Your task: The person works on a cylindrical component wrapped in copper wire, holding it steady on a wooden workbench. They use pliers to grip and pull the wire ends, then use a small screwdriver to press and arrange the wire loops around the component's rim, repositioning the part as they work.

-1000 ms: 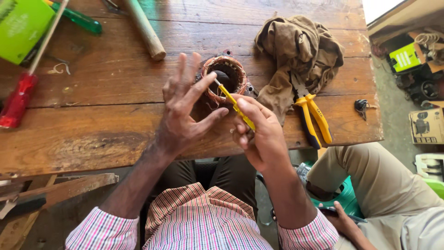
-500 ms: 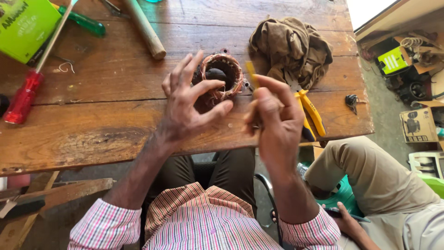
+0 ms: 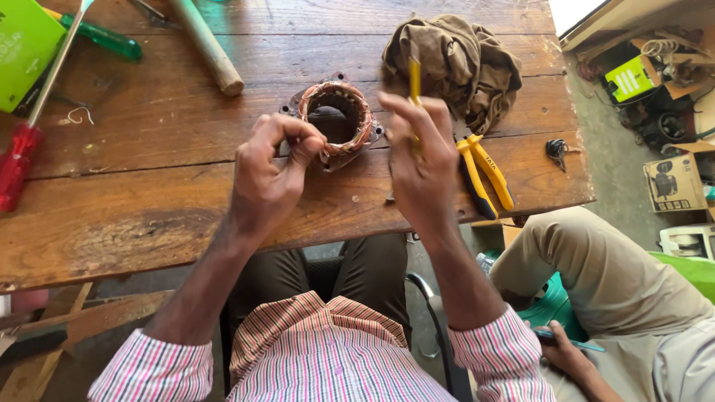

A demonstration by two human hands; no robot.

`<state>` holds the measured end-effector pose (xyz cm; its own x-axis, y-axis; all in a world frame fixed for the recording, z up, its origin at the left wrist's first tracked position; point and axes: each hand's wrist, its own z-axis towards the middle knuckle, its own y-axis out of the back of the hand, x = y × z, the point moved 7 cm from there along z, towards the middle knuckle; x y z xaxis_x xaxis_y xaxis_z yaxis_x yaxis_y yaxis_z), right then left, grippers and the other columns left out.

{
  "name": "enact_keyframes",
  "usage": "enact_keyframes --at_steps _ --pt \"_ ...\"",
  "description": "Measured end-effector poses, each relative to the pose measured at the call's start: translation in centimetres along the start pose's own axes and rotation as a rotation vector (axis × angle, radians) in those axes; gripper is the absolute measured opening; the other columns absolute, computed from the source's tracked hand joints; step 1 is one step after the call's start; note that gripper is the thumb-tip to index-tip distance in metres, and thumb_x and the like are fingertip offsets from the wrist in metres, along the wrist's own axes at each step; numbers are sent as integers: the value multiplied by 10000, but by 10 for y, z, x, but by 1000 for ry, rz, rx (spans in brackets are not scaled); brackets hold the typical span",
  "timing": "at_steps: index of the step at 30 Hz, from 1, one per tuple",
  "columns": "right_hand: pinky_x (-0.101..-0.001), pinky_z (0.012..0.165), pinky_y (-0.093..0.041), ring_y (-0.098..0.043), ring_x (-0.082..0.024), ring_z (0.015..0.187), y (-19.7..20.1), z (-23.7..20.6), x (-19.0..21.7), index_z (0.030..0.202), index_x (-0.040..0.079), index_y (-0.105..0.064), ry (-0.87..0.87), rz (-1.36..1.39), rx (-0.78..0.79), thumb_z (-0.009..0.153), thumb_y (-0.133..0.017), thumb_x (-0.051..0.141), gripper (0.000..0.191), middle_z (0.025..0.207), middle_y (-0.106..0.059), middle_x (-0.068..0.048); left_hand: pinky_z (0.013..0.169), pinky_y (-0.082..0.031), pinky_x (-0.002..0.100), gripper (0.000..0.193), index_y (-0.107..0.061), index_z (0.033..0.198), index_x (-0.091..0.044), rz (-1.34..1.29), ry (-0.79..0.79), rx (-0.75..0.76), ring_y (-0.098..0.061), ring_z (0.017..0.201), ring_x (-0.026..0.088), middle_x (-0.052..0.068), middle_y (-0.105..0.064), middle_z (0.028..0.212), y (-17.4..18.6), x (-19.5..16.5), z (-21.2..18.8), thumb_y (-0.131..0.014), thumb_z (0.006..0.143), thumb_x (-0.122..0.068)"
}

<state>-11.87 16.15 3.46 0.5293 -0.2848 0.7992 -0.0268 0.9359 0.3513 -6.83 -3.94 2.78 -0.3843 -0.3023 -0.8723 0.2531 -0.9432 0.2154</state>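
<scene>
The motor winding (image 3: pixel 337 112), a ring of copper wire on a metal plate, lies flat on the wooden table (image 3: pixel 149 201) with its round opening facing up toward the camera. The left hand (image 3: pixel 272 175) sits at about seven o'clock from it. Its fingers (image 3: pixel 309 141) are curled in and pinched together at the ring's near left edge, touching the copper wire there; whether they grip a strand is too small to tell.

The right hand (image 3: pixel 421 160) is raised just beside the ring, at about four o'clock from it. It is closed around a thin yellow tool (image 3: pixel 414 78). The tool's long axis runs almost straight up and down in the picture, its free end pointing to twelve o'clock, away from the person. That end sticks out above the fingertips, and the lower part is hidden inside the hand. The tool does not touch the ring.

A crumpled brown cloth (image 3: pixel 454 63) lies at two o'clock from the ring, just behind the right hand. Yellow-handled pliers (image 3: pixel 484 175) lie at the table's near right edge, handles toward five o'clock. A red-handled screwdriver (image 3: pixel 22 149) and a green-handled one (image 3: pixel 104 39) lie far left by a green box (image 3: pixel 22 48), and a wooden handle (image 3: pixel 208 48) lies at eleven o'clock. Another person (image 3: pixel 633 298) in beige trousers sits at the right.
</scene>
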Motion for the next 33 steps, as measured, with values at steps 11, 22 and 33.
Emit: enact_keyframes --at_steps 11,22,33 --pt "-414 921 -527 -606 -231 1071 -82 73 -11 1309 136 -674 83 -408 124 1067 -623 318 307 1099 -611 -71 766 -451 202 149 -524 1085 -34 -325 148 12 -503 823 62 -12 -545 898 -26 35 -11 -559 1135 -169" --pt "-443 927 -499 -596 -268 1079 -83 68 -19 1302 88 -654 111 -400 117 1086 -593 353 347 1112 -585 -121 744 -458 199 136 -523 1073 -71 -352 229 -83 -534 797 60 -8 -605 906 8 30 -34 -570 1121 -189" --pt "-419 896 -539 -663 -252 1034 -76 67 -14 1335 117 -636 70 -313 112 1021 -577 244 344 1114 -612 -101 666 -447 230 201 -563 1051 -27 -195 -29 84 -531 721 60 -13 -581 843 -13 14 60 -571 1169 -189"
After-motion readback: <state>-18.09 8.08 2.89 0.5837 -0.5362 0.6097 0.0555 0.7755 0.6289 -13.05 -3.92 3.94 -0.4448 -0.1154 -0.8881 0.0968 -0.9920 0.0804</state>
